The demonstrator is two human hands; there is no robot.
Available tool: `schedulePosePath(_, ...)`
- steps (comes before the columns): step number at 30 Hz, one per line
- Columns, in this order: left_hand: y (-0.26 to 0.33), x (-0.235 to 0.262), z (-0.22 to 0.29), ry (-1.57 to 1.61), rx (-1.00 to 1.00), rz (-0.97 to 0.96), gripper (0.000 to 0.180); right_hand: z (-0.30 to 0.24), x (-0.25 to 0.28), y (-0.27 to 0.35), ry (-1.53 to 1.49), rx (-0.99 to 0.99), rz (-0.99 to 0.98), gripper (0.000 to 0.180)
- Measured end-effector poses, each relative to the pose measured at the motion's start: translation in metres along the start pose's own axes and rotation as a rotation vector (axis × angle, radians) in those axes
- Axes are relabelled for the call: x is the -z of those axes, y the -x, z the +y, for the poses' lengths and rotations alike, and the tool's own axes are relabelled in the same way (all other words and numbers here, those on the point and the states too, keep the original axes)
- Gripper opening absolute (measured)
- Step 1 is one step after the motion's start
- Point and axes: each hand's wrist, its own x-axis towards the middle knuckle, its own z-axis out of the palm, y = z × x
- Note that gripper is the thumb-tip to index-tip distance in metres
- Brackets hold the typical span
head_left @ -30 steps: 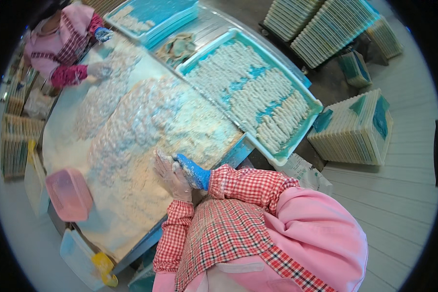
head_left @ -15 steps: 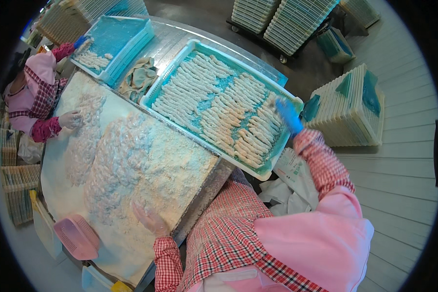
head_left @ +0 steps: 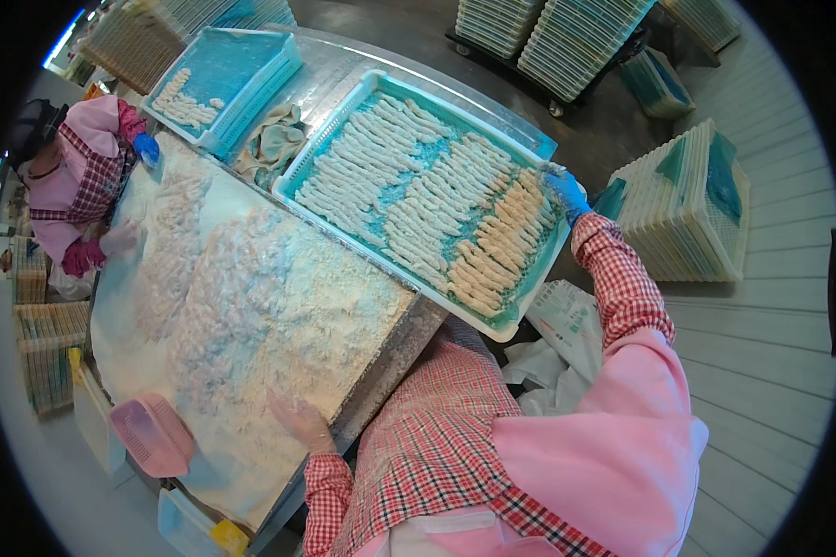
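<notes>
My left hand (head_left: 301, 422), in a thin clear glove, lies open with fingers stretched out on the heap of pale flour (head_left: 334, 316) at the table's near edge. My right hand (head_left: 567, 193), in a blue glove dusted with flour, is at the right corner of the pale green tray (head_left: 504, 331). Its fingers are drawn together beside the top of the right-hand row; whether a piece is between them is hidden. Flour-coated strips (head_left: 446, 204) lie in slanting rows on the tray's blue-green mesh. Those in the right-hand row (head_left: 502, 246) look more tan.
A co-worker (head_left: 79, 176) stands at the far left, beside another blue tray (head_left: 241, 70) holding several strips. A crumpled cloth (head_left: 271, 144) lies between the trays. A pink basket (head_left: 153, 434) sits at the table's left edge. Stacked trays (head_left: 683, 209) stand on the right.
My right hand has shifted up and slightly right along the tray's side. My left hand stays on the flour. The co-worker's blue-gloved hand has drawn back from the far tray.
</notes>
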Motion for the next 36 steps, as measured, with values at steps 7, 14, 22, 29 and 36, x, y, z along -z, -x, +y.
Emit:
schedulePosePath(7, 0.016, -0.01, 0.008, -0.336, 0.054, 0.028, 0.055, 0.012, 0.09, 0.055, -0.147, 0.081, 0.49, 0.028)
schedulePosePath(14, -0.013, -0.033, 0.088, -0.078, -0.044, 0.38, 0.05, 0.203, 0.384, 0.07, -0.529, -0.359, 0.794, 0.039)
schedulePosePath(22, -0.181, -0.188, 0.329, 0.044, -0.629, -0.242, 0.036, 0.251, 0.582, 0.07, -0.983, -0.565, 1.005, 0.09)
schedulePosePath(29, -0.244, -0.284, 0.392, -0.352, -0.804, -0.36, 0.046, 0.208, 0.598, 0.032, -1.221, -0.56, 0.997, 0.078)
schedulePosePath(36, -0.244, -0.287, 0.406, -0.352, -0.823, -0.462, 0.029, 0.206, 0.613, 0.022, -1.194, -0.528, 0.95, 0.06)
